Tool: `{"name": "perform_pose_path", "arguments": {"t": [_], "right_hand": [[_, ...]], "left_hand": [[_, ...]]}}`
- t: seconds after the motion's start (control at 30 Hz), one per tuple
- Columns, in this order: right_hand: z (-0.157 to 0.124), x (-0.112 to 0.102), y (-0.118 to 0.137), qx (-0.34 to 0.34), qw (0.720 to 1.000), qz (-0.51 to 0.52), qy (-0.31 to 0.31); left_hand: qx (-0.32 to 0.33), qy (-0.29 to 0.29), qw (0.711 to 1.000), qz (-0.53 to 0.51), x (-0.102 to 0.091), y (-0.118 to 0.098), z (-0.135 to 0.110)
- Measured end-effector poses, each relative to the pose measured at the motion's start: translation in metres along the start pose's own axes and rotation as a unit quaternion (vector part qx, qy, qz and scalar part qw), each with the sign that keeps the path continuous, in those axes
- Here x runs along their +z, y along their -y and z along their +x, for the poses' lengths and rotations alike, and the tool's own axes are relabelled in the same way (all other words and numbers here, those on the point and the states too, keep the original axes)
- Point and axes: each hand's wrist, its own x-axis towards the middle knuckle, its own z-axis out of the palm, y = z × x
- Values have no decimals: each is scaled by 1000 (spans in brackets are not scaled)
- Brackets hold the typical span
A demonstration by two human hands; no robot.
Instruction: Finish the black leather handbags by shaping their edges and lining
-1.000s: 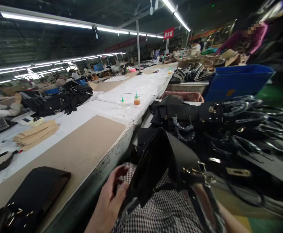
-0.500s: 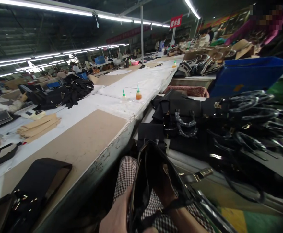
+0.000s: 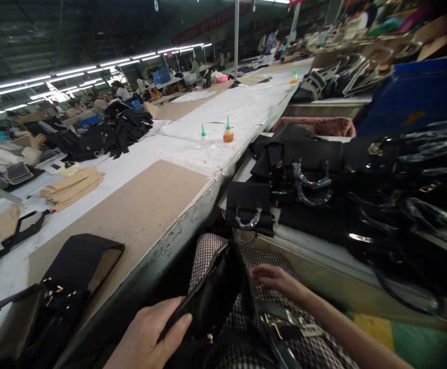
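A black handbag [image 3: 217,302] lies across my lap on checkered cloth [image 3: 210,251], its mouth spread and its dark lining showing. My left hand [image 3: 157,328] pinches the bag's left edge, thumb on the inner side and fingers outside. At the bag's right panel is my right hand [image 3: 273,279], its fingers loosely extended against or just beside the outer side; whether they touch is hard to tell. A strap with a gold-coloured buckle [image 3: 280,325] hangs on the bag's right side, below my right forearm. The bag's bottom is hidden.
To the left, a long table [image 3: 192,174] carries another black bag [image 3: 81,266], tan pieces [image 3: 71,187] and two glue bottles, one amber [image 3: 228,134]. Black bags with wrapped handles [image 3: 311,184] crowd the right side, near a blue bin [image 3: 419,97]. A person [image 3: 8,154] sits far left.
My right hand has come out of the bag's inside to its right outer side. My left hand has shifted to the left edge. The view has tilted down and turned slightly left.
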Motion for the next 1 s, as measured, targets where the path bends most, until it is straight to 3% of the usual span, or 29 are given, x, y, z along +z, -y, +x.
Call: {"name": "perform_pose_path", "arguments": {"t": [0.07,0.13,0.27,0.37,0.53,0.73,0.87,1.0], "right_hand": [[6,-22,16,-43,995,28,-87],[12,-36,46,-136,986,34,-94],[36,-25,112,-275,956,-79,70],[62,0,134,-330,920,-129,170],[94,29,132,-301,915,-86,254],[102,38,141,-270,914,-87,289],[103,42,143,-268,916,-101,282],[102,49,134,-262,933,-98,224]], "left_hand": [[-18,17,1000,17,9,4,5],[-31,34,999,29,17,8,9],[-49,35,997,37,22,15,11],[-67,35,997,21,17,20,7],[-123,2,992,-6,8,28,1],[-194,-83,977,0,5,39,-7],[-206,-120,971,-19,9,46,-13],[-196,-155,968,-42,12,53,-16]]}}
